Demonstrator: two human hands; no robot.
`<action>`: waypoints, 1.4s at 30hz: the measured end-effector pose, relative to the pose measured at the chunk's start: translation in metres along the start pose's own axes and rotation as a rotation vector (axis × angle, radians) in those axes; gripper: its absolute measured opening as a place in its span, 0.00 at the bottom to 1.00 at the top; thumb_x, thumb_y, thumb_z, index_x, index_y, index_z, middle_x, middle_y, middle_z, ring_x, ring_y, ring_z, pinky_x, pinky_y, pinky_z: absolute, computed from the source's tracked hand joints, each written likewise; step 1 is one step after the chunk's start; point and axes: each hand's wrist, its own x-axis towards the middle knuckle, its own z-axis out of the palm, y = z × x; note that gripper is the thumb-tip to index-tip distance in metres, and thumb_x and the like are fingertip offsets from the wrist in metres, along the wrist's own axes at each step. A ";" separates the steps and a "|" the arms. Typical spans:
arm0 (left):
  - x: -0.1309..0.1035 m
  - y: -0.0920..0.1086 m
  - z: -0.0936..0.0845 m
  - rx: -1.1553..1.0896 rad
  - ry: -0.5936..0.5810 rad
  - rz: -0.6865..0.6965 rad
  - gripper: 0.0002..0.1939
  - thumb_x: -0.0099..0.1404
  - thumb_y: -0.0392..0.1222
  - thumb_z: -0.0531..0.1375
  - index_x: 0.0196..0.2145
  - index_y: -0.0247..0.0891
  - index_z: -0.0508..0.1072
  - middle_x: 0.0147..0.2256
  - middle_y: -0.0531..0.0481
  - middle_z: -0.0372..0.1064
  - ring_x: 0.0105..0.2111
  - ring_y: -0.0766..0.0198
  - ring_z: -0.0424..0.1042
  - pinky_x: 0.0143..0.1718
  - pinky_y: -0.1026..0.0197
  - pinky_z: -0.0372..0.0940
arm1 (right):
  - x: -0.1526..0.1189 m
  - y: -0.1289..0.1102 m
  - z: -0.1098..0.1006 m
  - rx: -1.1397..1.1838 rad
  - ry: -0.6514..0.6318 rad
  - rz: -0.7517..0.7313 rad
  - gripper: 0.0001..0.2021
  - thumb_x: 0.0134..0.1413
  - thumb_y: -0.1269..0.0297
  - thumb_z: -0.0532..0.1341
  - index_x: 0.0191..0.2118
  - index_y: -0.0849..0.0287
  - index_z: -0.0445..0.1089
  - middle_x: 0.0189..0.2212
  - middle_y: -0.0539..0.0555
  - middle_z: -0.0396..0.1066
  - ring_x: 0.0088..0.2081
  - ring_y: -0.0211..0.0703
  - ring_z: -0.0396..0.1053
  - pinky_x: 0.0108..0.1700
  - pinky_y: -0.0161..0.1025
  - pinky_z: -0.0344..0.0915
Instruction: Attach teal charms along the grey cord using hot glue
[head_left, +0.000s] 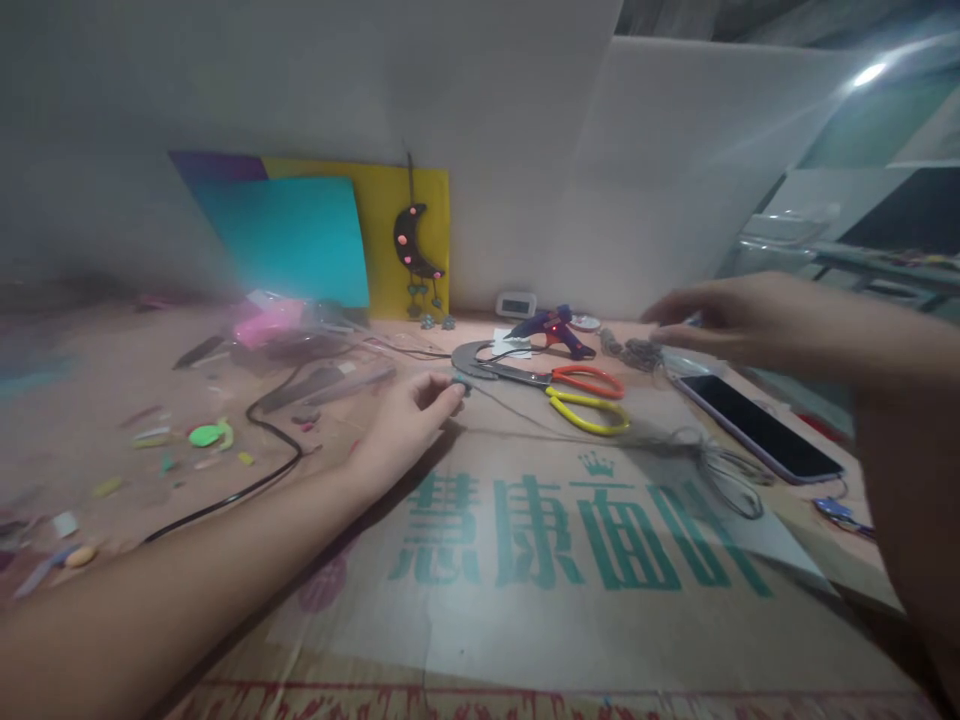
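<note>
My left hand is closed in a pinch on a small dark-green piece. A thin grey cord runs from beside these fingertips toward a loose coil at the right. Just beyond the fingers lies a dark grey crescent, touching or overlapping scissors with one orange and one yellow handle loop. My right hand, slightly blurred, is raised above the far right of the table. Its fingers are stretched out and apart, near a grey twisted bundle and clear plastic. I make out nothing held there.
A purple glue gun with a lit red light stands behind the scissors, near a small white digital display. A phone lies at right. Coloured scraps and a black cable spread leftward. A decorated moon hangs against yellow card.
</note>
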 end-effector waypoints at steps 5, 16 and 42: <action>-0.002 -0.005 0.002 0.001 -0.034 0.050 0.11 0.62 0.48 0.61 0.33 0.36 0.74 0.31 0.50 0.74 0.33 0.61 0.72 0.35 0.62 0.63 | 0.005 -0.063 0.061 0.178 -0.008 -0.083 0.18 0.58 0.52 0.59 0.49 0.54 0.73 0.45 0.56 0.75 0.38 0.47 0.72 0.38 0.42 0.66; -0.003 -0.015 0.003 -0.051 -0.125 0.050 0.12 0.62 0.50 0.62 0.33 0.38 0.74 0.31 0.52 0.74 0.32 0.63 0.73 0.33 0.63 0.66 | 0.008 -0.073 0.165 0.925 -0.228 0.023 0.18 0.59 0.53 0.58 0.46 0.62 0.70 0.25 0.51 0.72 0.26 0.38 0.68 0.27 0.34 0.62; -0.013 0.036 -0.001 -0.591 -0.215 -0.084 0.13 0.68 0.51 0.56 0.38 0.39 0.70 0.48 0.43 0.75 0.31 0.61 0.76 0.31 0.58 0.71 | 0.011 -0.054 0.074 0.453 -0.484 -0.104 0.17 0.65 0.52 0.49 0.39 0.58 0.69 0.30 0.52 0.74 0.20 0.32 0.62 0.23 0.32 0.57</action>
